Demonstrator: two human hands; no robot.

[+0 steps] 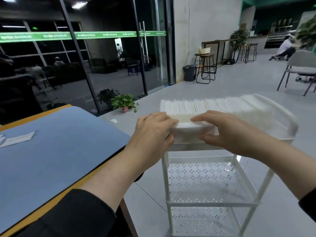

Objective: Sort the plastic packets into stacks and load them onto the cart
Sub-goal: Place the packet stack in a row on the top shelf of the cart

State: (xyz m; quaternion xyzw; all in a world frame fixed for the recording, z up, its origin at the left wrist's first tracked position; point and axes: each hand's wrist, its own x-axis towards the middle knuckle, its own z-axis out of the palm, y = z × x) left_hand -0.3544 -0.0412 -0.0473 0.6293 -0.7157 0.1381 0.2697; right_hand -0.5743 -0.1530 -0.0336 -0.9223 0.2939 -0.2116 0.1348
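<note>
A table with a blue mat point(51, 151) is seen on the left, and just beside its right edge a white three-tier cart point(290, 124) is parked on the tiled floor. The cart's top tray is filled nearly from end to end by a long row of plastic packets point(222, 104) stood on edge; its two perforated lower shelves point(205, 182) are seen bare. A further stack of packets point(183, 119) is held at the near end of the top tray by both hands. The left hand point(152, 130) is curled round the stack's left end, fingers over the top and thumb beneath; the right hand point(227, 130) is clamped on the right end in the same manner. The stack appears to be resting at or just above the tray's near rim, though contact cannot be made out. On the mat, well apart from the cart, only a few loose packets point(18, 138) are left at the far left edge. Most of the loading is therefore judged done: the held stack is yet to be seated against the row, and the remaining loose packets are yet to be gathered and carried across
</note>
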